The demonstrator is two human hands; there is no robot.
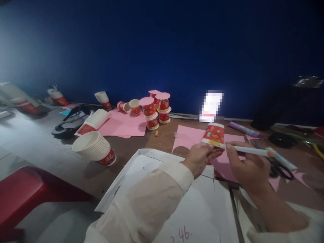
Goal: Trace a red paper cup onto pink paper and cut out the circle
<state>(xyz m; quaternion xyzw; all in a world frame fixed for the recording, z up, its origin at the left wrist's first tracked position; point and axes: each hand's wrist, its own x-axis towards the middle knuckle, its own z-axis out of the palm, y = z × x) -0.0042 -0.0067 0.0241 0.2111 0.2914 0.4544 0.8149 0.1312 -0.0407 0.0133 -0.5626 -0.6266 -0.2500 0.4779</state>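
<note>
Head view: exposure low, cool cast. Ambient light strongest at far left, where the table [37,138] washes to pale grey; the blue wall [162,50] drops to near-black toward upper right. Main glare: a white, coarsely pixelated patch [211,106] in front of the wall, detail lost. Small glints on a shiny item [309,81] at the right edge. Soft shadow beneath the near cup stack [95,146]. Print on the held cup [215,133] slightly soft. Wide-angle stretch: far-left cup [26,106] leans outward, blurred. Dark mass [268,101] at right underexposed; outline uncertain.
</note>
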